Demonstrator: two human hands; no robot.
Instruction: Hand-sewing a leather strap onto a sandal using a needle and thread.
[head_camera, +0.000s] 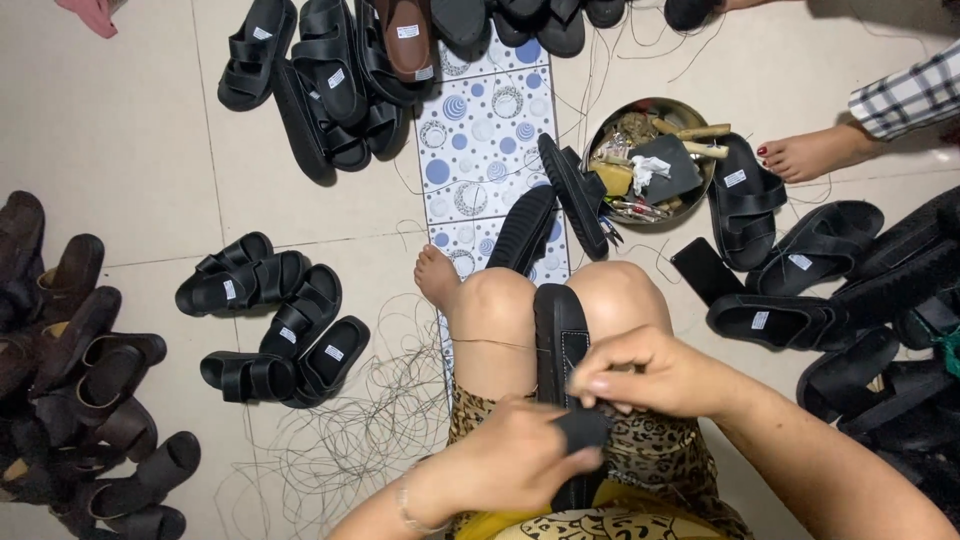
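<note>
Both hands together on a black sandal (558, 330) clamped between the knees. Left hand (510, 462) grips its black strap (583, 428) near the heel end; right hand (650, 372) pinches the same strap from above. Round metal bowl of tools (650, 160) well ahead of the hands. Loose thread (350, 440) on floor left of left hand.

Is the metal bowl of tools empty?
No, the round metal bowl holds wooden-handled tools, a white rag and other bits.
</note>
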